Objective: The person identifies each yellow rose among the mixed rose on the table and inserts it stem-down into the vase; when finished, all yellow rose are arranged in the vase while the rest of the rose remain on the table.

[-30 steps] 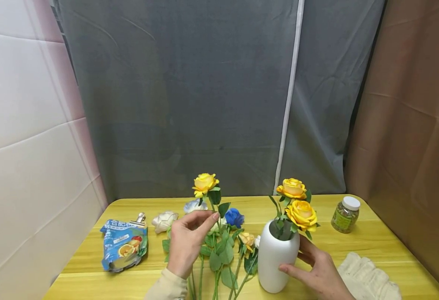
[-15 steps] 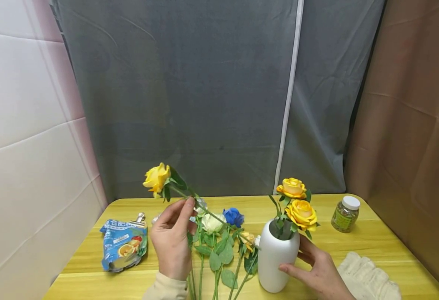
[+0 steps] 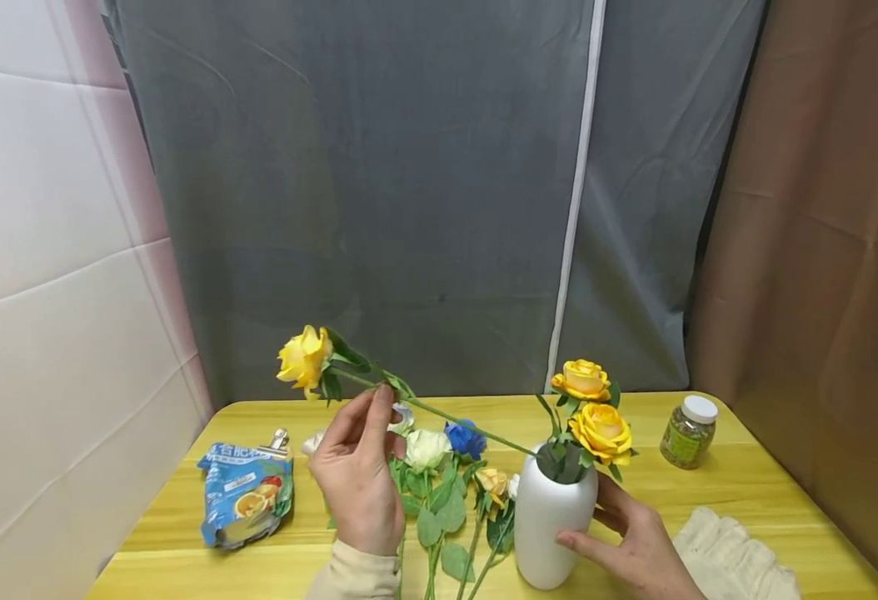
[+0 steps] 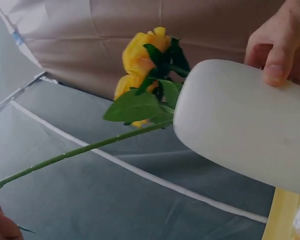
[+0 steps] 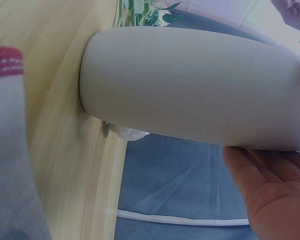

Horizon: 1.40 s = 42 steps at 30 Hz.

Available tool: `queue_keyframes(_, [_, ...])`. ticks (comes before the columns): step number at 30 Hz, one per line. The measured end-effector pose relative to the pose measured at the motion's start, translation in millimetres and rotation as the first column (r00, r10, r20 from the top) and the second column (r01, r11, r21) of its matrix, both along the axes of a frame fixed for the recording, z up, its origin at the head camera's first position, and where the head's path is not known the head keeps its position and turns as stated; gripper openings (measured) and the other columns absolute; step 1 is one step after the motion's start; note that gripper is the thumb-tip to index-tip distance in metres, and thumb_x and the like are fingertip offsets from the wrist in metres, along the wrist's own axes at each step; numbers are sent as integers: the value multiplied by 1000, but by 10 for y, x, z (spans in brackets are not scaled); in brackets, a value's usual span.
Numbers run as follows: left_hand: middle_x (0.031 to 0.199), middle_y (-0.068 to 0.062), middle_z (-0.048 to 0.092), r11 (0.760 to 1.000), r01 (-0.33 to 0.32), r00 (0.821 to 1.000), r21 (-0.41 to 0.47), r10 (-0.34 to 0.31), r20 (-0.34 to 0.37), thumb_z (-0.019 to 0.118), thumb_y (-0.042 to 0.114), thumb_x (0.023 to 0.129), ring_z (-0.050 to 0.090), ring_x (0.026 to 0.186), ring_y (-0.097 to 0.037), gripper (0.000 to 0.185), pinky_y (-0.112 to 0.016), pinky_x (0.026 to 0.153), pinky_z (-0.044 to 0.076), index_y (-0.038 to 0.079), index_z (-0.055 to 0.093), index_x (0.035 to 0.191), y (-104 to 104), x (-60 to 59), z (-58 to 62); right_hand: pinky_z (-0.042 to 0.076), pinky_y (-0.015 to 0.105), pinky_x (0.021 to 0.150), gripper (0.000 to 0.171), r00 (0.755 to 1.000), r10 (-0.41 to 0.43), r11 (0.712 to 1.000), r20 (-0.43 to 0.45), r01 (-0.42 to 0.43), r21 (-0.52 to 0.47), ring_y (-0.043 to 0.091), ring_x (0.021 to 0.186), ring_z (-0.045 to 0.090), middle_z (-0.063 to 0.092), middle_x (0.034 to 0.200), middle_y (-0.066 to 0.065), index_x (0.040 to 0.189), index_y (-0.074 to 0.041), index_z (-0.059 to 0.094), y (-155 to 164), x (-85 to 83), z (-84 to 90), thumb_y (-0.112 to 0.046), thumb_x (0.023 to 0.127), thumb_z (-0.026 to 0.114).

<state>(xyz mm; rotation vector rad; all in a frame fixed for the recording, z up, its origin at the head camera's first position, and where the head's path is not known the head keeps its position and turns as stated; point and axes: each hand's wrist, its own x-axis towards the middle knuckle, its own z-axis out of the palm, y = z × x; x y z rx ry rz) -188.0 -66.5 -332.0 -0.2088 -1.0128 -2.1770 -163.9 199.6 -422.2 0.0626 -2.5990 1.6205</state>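
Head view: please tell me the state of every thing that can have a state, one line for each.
left hand: pinches the stem of the yellow rose, raised and tilted, stem end at the vase mouth
right hand: holds the white vase
white vase: upright on the table, two yellow roses in it
jar: upright, lid on
blue bag: lying flat, clipped at its top
loose flowers: lying on the table

I see the white vase (image 3: 553, 521) pretty boxed in: two yellow roses (image 3: 595, 410) crowd its mouth, loose flowers (image 3: 450, 487) clutter its left side, and a cloth (image 3: 731, 554) sits to its right. Bare table (image 3: 754, 479) opens behind it, toward the jar (image 3: 689, 430).
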Motion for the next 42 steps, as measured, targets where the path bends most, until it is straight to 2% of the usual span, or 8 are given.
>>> queue_keyframes(8, [78,2,76,995,49,999,-92,-49,-5,75,-2,91,65,63,-6,8,-17,45,44,4,80,93,273,-107,-92,60,41,93,78,1000,8,1000,-11,-8,-25,32,121,67,56,149,20,148,-4,51,-1,-1,-22,-27,83,88])
queue_keyframes(13, [78,6,76,980,71,996,-186,-58,72,78,3,90,61,57,-4,4,-19,45,45,1,79,93,448,-127,-156,59,41,94,79,1000,11,1000,-14,-12,-28,32,122,67,55,150,20,149,-4,50,7,-7,-22,-27,83,88])
queue_keyframes(18, [75,4,75,949,102,987,-300,-59,147,82,10,88,58,54,-6,14,-21,45,43,-2,78,93,581,-133,-222,59,41,94,79,1000,10,999,-7,-10,-40,32,123,66,55,150,19,149,-5,50,10,-10,-33,-26,83,87])
queue_keyframes(21, [77,-2,77,910,120,981,-396,-49,186,84,16,87,62,58,-6,11,-21,49,46,6,81,91,639,-129,-267,59,40,94,78,1000,16,999,-8,-16,-49,31,123,66,55,150,19,149,-5,50,3,-12,-39,-26,83,87])
queue_keyframes(24, [80,-3,78,853,142,975,-502,-32,222,85,23,86,65,66,-7,8,-23,56,48,16,83,89,679,-125,-309,59,41,95,78,1000,21,999,-9,-21,-49,31,125,65,55,150,18,150,-6,50,3,-10,-35,-26,83,87])
queue_keyframes(28, [82,8,78,770,172,969,-615,-19,246,85,31,86,67,74,-8,6,-23,59,49,25,83,89,714,-127,-345,59,41,95,79,1000,20,999,-15,-20,-45,31,126,64,55,150,17,150,-7,50,14,-11,-20,-26,83,88])
queue_keyframes(30, [83,11,78,739,181,968,-649,-16,251,84,33,87,67,74,-7,7,-23,59,49,27,83,89,720,-126,-358,58,41,96,80,1000,13,999,3,-12,-51,30,126,64,56,150,15,150,-8,50,9,-13,-12,-28,83,88])
queue_keyframes(42, [79,14,71,611,193,967,-768,12,253,86,31,84,56,69,-4,5,-20,61,44,28,82,82,696,-143,-413,58,46,97,74,1000,18,999,20,-17,-46,33,126,64,58,146,16,147,-7,52,22,-32,-26,-27,84,87])
